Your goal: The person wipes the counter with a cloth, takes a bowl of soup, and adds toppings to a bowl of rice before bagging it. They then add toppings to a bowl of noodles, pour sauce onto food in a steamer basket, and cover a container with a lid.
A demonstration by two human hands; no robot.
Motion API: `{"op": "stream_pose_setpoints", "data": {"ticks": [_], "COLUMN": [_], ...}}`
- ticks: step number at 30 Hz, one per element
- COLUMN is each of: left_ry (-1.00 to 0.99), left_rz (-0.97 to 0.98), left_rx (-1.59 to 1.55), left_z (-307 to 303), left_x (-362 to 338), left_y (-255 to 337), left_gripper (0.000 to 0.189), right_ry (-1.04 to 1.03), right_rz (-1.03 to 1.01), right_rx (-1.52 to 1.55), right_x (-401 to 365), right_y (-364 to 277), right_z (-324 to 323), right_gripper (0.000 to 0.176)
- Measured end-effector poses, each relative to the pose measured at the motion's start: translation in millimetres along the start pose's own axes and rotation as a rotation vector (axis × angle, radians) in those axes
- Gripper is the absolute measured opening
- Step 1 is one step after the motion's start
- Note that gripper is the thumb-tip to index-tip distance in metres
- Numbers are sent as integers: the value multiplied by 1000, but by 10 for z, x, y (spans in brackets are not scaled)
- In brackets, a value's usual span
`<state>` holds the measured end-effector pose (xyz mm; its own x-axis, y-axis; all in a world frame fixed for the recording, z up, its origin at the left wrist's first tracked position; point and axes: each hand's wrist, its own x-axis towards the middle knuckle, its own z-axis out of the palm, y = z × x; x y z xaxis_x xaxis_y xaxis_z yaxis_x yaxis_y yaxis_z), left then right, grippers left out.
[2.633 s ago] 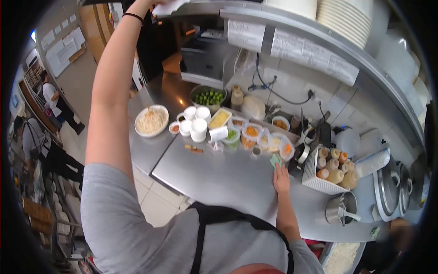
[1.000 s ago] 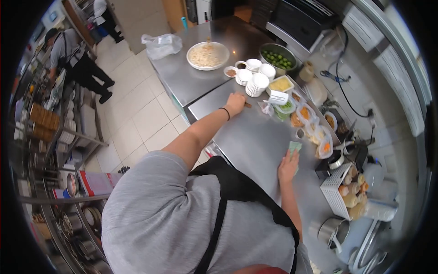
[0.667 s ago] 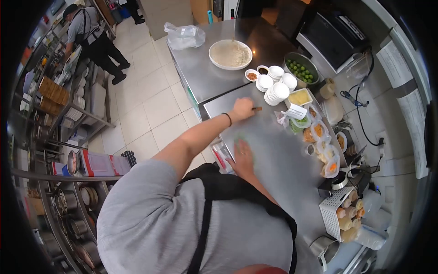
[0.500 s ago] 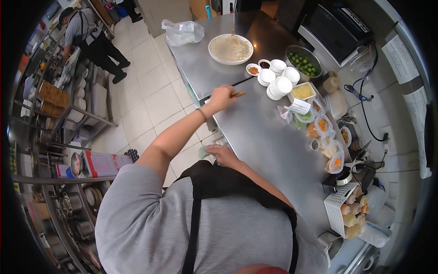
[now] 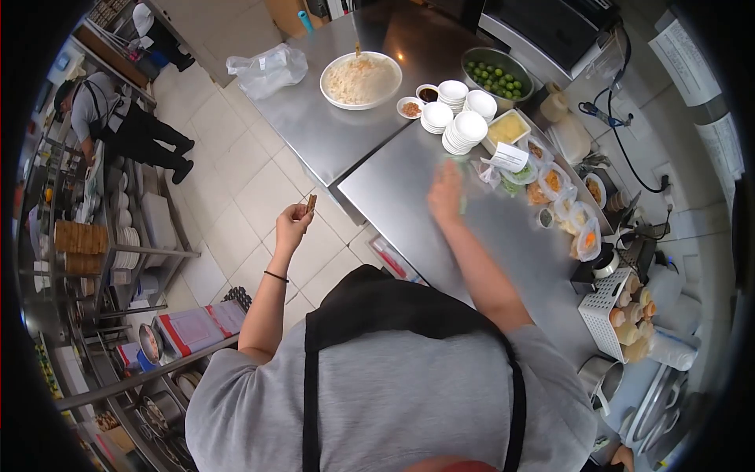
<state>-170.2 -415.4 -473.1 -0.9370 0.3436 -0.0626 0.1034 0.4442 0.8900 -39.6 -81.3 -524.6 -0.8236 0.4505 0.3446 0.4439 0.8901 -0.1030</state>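
My left hand (image 5: 292, 228) is closed around a small brown stick-like piece (image 5: 312, 203), held over the floor just off the table's left edge. What the piece is I cannot make out. Over the steel table (image 5: 393, 189), my right hand (image 5: 447, 193) is smeared by motion and presses on a pale green cloth (image 5: 463, 206), of which only the edges show. Just beyond that hand stand stacks of small white bowls (image 5: 465, 130). To its right lie a white paper label (image 5: 510, 157) and plastic bags of chopped food (image 5: 557, 182).
A white bowl of pale grains (image 5: 362, 81) and a crumpled plastic bag (image 5: 267, 71) are on the far table. A metal bowl of green limes (image 5: 498, 77) stands behind the stacks. Right, a white basket (image 5: 605, 315) holds bottles. A co-worker (image 5: 110, 118) stands at the left shelves.
My left hand has drawn back from over the table to the left, still holding the brown piece. My right hand has moved with the cloth from the table edge out onto the tabletop.
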Motion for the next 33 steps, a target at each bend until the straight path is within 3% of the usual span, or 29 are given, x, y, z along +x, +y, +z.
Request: {"op": "stream_pose_setpoints", "data": {"ticks": [2,4,5,7,10,11,13,14,16,17,19,23,28,33], "left_ry": [9,12,10,23,43,95,177,178,205,129,127,94,15,-40], "left_rz": [31,-1,39,95,116,96,122,149,125,41,31,10,42,273], "left_rx": [15,-9,1,6,22,-68,-42,5,40,108,85,46,76,122], "left_z": [-21,-42,-61,-143,-259,-280,-323,-300,-288,-346,-332,-266,-55,358], "left_x": [43,146,190,236,251,213,173,180,120,40,-21,-134,-53,124], "left_y": [72,100,76,-29,-57,-13,-16,-110,-89,36,2,-48,51,267], "left_gripper": [17,17,17,17,21,19,21,22,24,24,24,26,28,21], "right_ry": [-55,7,-125,-510,-403,-207,-19,-118,-196,-199,-160,-172,-284,-404], "right_rz": [103,-296,-455,-464,-294,-328,-282,-239,-345,-365,-311,-332,-646,-723], "right_rx": [763,731,831,1119,1385,1042,961,857,498,502,157,165,252,308], "right_x": [-131,-353,-429,-521,-298,-59,342,478,670,635,541,403,-249,-855], "right_y": [-499,-957,-1118,-1334,-1228,-1085,-751,-584,-285,-305,-361,-520,-947,-636], "right_z": [160,181,0,-273,-262,-429,-370,-453,-203,-137,-25,28,-257,-323], "right_gripper": [40,34,33,40,31,31,32,32,39,39,49,57,52,50]}}
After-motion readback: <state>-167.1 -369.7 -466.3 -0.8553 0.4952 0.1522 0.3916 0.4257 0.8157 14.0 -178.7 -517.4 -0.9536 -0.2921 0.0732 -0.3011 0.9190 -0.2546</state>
